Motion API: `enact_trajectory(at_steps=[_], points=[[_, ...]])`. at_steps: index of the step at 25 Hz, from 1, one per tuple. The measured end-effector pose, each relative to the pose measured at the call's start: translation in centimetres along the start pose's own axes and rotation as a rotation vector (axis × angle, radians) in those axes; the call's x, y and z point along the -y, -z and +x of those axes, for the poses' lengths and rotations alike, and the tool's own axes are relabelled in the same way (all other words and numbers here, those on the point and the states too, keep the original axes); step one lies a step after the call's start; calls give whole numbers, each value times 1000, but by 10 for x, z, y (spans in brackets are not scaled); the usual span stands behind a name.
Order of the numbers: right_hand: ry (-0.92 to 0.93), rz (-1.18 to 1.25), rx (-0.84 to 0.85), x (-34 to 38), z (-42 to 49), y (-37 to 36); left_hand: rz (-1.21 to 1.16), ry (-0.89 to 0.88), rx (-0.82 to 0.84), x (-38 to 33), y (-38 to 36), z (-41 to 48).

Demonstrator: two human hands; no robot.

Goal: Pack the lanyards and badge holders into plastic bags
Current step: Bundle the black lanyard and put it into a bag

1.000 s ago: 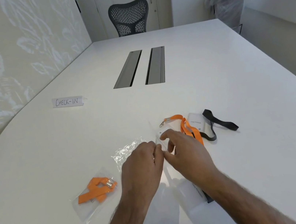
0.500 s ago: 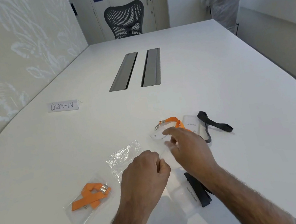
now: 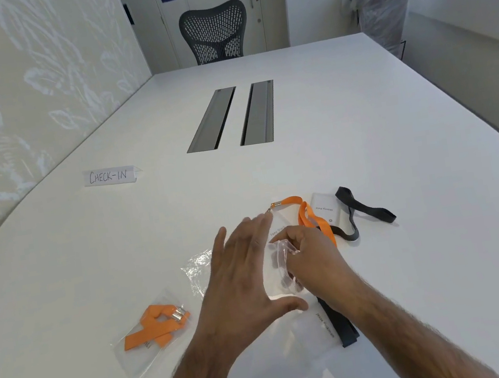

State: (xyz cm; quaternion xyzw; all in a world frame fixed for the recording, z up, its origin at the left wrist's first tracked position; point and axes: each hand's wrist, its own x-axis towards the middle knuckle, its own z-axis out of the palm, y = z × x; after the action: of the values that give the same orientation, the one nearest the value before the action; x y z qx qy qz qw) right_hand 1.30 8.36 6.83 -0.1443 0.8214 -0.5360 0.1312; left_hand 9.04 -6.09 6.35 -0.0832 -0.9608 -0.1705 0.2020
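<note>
My right hand (image 3: 312, 263) pinches a crumpled clear plastic bag (image 3: 281, 260) just above the table. My left hand (image 3: 246, 281) hovers beside it, fingers spread and empty. Behind the hands lies an orange lanyard (image 3: 312, 218) clipped to a badge holder (image 3: 277, 231) that my hands partly hide. Further right, a black lanyard (image 3: 364, 209) rests with a white badge holder (image 3: 327, 209). Under my right forearm lie another badge holder (image 3: 317, 327) and a dark lanyard (image 3: 343, 327). At the left sits a sealed bag with a folded orange lanyard (image 3: 154, 327). An empty clear bag (image 3: 197, 268) lies left of my left hand.
A folded paper sign reading CHECK-IN (image 3: 109, 176) stands at the left of the white table (image 3: 364, 139). Two grey cable slots (image 3: 231, 116) run down the table's middle. A black mesh chair (image 3: 214, 32) stands at the far end, a lined bin (image 3: 386, 6) at the right.
My left hand opened from a fist and rose with fingers spread. My right hand drew back from the orange lanyard's badge holder and now holds a crumpled clear bag.
</note>
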Motion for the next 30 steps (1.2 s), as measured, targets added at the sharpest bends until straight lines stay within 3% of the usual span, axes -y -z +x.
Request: enact_trajectory(at_steps=[5,16,20,22,25,28,30], points=[[-90,-123,40,7,-1,-10,14,-61,-91,7,-18,-6],[-184,-156,94,5,-4,-14,-224,79,-62,1,-19,-15],[-87,74,284,3,-17,13,-323,193,-63,10,-18,-17],[-73,72,244,-1,-15,32,-342,220,-72,16,-16,-17],[-132,-141,74,-18,-15,59,-375,254,-53,27,-14,-16],[-281,-502,276,-36,-26,64,-406,249,-32,35,-15,-16],[-257,-703,370,-44,-32,56,-409,239,-24,36,-16,-15]])
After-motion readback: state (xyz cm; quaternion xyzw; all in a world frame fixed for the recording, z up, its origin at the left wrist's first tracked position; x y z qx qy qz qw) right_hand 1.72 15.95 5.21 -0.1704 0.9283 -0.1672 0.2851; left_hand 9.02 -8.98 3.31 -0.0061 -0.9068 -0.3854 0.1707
